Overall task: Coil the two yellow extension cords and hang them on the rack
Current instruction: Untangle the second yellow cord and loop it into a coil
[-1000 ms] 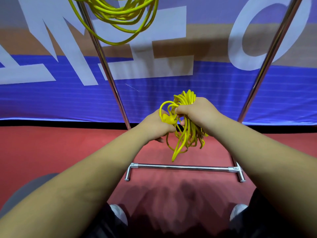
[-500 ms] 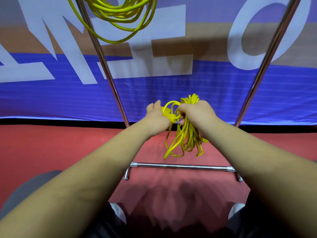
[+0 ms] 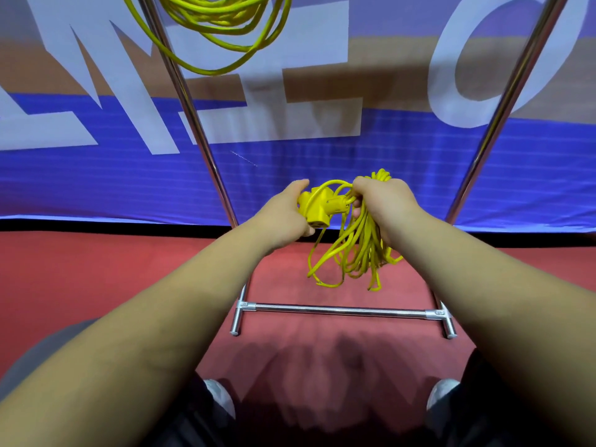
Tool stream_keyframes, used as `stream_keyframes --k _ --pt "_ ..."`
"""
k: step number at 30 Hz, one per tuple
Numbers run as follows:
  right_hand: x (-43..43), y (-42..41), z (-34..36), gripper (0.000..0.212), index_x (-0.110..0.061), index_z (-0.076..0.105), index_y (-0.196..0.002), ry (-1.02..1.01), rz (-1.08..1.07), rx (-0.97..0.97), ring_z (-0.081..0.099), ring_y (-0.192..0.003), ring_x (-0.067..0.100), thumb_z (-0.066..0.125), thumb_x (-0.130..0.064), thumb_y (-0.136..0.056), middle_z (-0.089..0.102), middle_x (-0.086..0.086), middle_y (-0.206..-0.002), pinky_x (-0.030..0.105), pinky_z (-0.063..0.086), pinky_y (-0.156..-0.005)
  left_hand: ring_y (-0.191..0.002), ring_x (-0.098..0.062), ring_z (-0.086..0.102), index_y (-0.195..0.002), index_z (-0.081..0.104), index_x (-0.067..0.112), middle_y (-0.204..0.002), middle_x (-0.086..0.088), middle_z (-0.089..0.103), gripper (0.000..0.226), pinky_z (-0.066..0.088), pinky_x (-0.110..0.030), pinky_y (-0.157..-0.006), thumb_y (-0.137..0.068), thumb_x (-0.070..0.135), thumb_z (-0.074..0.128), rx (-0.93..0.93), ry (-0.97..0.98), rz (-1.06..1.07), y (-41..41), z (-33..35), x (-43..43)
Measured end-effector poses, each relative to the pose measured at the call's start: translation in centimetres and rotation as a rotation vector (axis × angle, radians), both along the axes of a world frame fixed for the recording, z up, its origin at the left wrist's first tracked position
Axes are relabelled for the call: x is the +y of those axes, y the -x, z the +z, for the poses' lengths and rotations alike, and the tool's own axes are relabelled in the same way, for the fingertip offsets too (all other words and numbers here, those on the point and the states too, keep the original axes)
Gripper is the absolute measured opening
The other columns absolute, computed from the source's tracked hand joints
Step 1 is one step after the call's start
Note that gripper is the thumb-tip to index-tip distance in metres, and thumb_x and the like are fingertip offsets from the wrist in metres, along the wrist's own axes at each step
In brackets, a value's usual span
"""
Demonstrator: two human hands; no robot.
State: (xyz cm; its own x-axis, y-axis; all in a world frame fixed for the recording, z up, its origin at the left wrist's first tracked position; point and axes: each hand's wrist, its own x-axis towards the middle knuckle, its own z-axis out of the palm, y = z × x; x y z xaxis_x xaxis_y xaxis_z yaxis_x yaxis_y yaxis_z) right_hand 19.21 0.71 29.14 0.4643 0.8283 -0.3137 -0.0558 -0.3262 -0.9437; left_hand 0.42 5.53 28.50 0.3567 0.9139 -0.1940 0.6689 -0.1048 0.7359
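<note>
Yellow coiled cord (image 3: 358, 253) hangs bunched from my right hand (image 3: 383, 204), fingers curled tight round its top, near the rack (image 3: 335, 310). My left hand (image 3: 283, 217) clasps its socket block (image 3: 314, 208). Far up left, the other cord (image 3: 225, 24) hangs looped.

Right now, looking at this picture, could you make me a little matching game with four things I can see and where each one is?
Things:
1. hanging cord
2. cord bundle
3. socket end
4. bottom bar of the rack

Places:
A. gripped by the left hand
B. low down by the red floor
C. dangling at the top of the view
D. held by the right hand

Pairs: 1-C, 2-D, 3-A, 4-B
</note>
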Motion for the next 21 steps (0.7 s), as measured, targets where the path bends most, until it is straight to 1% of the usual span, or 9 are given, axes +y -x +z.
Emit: stream_keyframes --k 2,5,8,10,12,13,15,17,21 --pt "0.1 -0.1 0.0 0.015 -0.004 0.07 -0.083 -0.004 -0.007 -0.021 0.063 -0.052 0.025 0.065 -0.017 -0.077 0.065 0.007 -0.057 0.049 0.06 -0.065 -0.107 -0.022 0.07 -0.148 0.05 0.035 -0.129 0.002 0.065 0.098 0.059 -0.045 -0.096 -0.063 0.003 0.086 -0.074 0.034 -0.005 0.5 -0.1 0.6" --pt "0.1 -0.2 -0.2 0.018 -0.005 0.072 -0.081 0.02 -0.005 -0.099 0.063 -0.057 0.028 0.065 -0.022 -0.077 0.067 0.007 -0.054 0.05 0.062 -0.068 -0.1 -0.029 0.073 -0.131 0.064 0.039 -0.121 0.002 0.07 0.088 0.063 -0.049 -0.086 -0.053 0.003 0.081 -0.138 0.043 -0.005 1.0 0.1 1.3" --pt "0.1 -0.2 -0.3 0.026 0.002 0.073 -0.09 0.009 0.013 -0.139 0.06 -0.054 0.028 0.065 -0.019 -0.078 0.07 0.011 -0.057 0.043 0.057 -0.062 -0.08 -0.022 0.069 -0.125 0.07 0.028 -0.109 -0.006 0.074 0.064 0.061 -0.036 -0.068 -0.072 -0.008 0.075 -0.213 0.043 -0.03 1.0 0.1 1.0" --pt "0.1 -0.4 -0.2 0.027 0.007 0.071 -0.097 -0.01 0.013 -0.11 0.062 -0.05 0.026 0.066 -0.013 -0.08 0.072 0.015 -0.063 0.042 0.059 -0.062 -0.08 -0.022 0.068 -0.122 0.072 0.023 -0.103 -0.01 0.073 0.055 0.063 -0.043 -0.076 -0.078 -0.01 0.067 -0.284 0.104 -0.014 0.6 -0.1 0.7" --pt "0.2 -0.5 -0.1 0.029 0.01 0.07 -0.101 -0.019 0.028 -0.089 0.063 -0.049 0.027 0.067 -0.011 -0.08 0.071 0.017 -0.065 0.047 0.063 -0.066 -0.085 -0.024 0.07 -0.121 0.072 0.019 -0.102 -0.013 0.072 0.055 0.062 -0.052 -0.089 -0.073 -0.006 0.06 -0.365 0.225 0.048 0.0 0.0 0.1" --pt "0.3 -0.5 -0.1 0.031 0.011 0.07 -0.101 -0.021 0.037 -0.086 0.063 -0.05 0.027 0.067 -0.011 -0.079 0.071 0.017 -0.065 0.052 0.064 -0.068 -0.086 -0.024 0.07 -0.12 0.072 0.02 -0.101 -0.01 0.073 0.051 0.06 -0.05 -0.09 -0.074 -0.002 0.061 -0.381 0.246 0.052 -0.3 0.2 -0.2" --pt "0.3 -0.1 -0.1 0.025 0.007 0.07 -0.096 -0.034 0.066 -0.076 0.064 -0.049 0.026 0.07 -0.011 -0.079 0.069 0.017 -0.064 0.059 0.064 -0.071 -0.089 -0.022 0.073 -0.118 0.072 0.024 -0.102 -0.004 0.077 0.033 0.06 -0.043 -0.089 -0.087 0.014 0.069 -0.338 0.145 0.021 -0.7 0.0 -0.3" --pt "0.1 0.3 -0.3 0.016 -0.002 0.071 -0.093 -0.051 0.101 -0.061 0.066 -0.051 0.023 0.076 -0.013 -0.082 0.066 0.016 -0.065 0.061 0.064 -0.071 -0.091 -0.02 0.074 -0.115 0.074 0.026 -0.1 0.0 0.078 0.019 0.06 -0.04 -0.086 -0.098 0.026 0.065 -0.325 0.058 0.059 -0.8 -0.4 -0.5" --pt "0.0 0.6 -0.5 0.016 -0.003 0.072 -0.094 -0.041 0.13 -0.013 0.067 -0.052 0.023 0.079 -0.014 -0.085 0.067 0.016 -0.067 0.063 0.063 -0.071 -0.097 -0.026 0.076 -0.112 0.077 0.022 -0.103 -0.006 0.08 0.024 0.062 -0.047 -0.089 -0.106 0.02 0.054 -0.464 0.144 0.229 -1.0 -1.0 -0.4"
